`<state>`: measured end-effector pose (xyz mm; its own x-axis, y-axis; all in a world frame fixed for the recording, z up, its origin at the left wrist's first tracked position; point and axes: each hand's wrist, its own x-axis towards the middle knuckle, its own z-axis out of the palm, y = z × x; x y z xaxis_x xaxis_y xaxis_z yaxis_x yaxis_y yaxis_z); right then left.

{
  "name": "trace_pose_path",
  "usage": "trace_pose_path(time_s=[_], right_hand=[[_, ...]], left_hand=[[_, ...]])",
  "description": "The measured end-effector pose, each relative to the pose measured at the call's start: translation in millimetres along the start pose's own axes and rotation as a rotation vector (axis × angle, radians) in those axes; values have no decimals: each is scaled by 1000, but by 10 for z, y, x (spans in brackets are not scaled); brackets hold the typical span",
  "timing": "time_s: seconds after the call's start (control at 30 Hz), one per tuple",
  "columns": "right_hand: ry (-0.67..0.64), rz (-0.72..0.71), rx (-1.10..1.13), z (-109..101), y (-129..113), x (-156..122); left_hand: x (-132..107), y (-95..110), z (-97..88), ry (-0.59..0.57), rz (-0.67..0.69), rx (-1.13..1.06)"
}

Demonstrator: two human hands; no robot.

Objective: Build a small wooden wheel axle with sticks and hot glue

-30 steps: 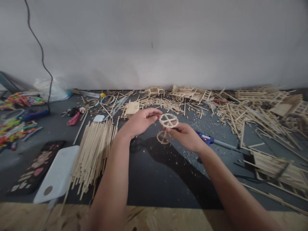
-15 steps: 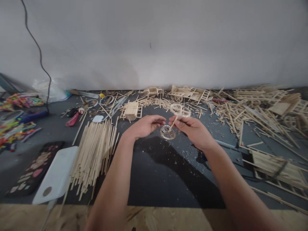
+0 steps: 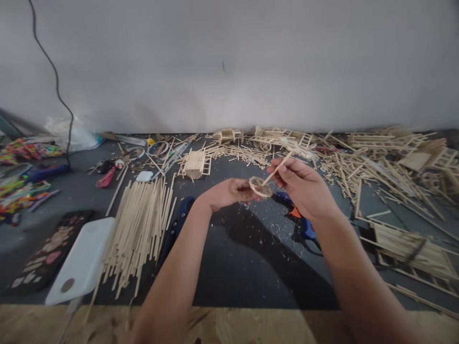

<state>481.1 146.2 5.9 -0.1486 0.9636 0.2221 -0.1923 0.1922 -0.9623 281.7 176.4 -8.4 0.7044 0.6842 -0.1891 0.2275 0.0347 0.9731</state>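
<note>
A pair of small wooden wheels (image 3: 261,187) joined by a stick axle (image 3: 277,169) is held in the air over the dark table. My right hand (image 3: 301,184) pinches the axle between thumb and fingers, close to the far wheel (image 3: 297,148), which tilts away and is slightly blurred. My left hand (image 3: 234,191) has its fingers closed at the left rim of the near wheel. Below my right hand lies a blue glue gun (image 3: 307,228) with an orange trigger, partly hidden by the hand.
Loose wooden sticks (image 3: 139,224) lie left of my left arm, beside a white power bank (image 3: 81,260) and a dark phone case (image 3: 53,248). Black-handled pliers or cutters (image 3: 175,227) lie partly under that arm. Small stick-built models (image 3: 195,165) and cut pieces (image 3: 340,172) line the back and right.
The wheel pair has turned and moved right and up with my right hand. My left hand has come onto the near wheel. The glue gun and black-handled tool have come into view.
</note>
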Motion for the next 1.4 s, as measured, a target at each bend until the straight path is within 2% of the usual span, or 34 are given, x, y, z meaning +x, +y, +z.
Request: trace_pose_path(time_s=[0.27,0.63,0.83,1.0,1.17,1.4], right_hand=[[-4,-9,-8,14,-29,-6],[11,-63,14,9,-68,-16],[14,-71,-12,-6,-85,-24],[24,-72,-17,-15,-105,-23],[32,-100,5,-31,-143,-25],[80,-154,-20,-60,-227,-48]], left_hand=[[22,-60,-9,-8,35,-35],[-21,34,14,-48,13,-11],[-2,-14,13,-73,11,-1],[4,-59,-7,-49,-1,0],[-2,-52,-43,-61,-22,125],[58,-84,-24,-107,-126,264]])
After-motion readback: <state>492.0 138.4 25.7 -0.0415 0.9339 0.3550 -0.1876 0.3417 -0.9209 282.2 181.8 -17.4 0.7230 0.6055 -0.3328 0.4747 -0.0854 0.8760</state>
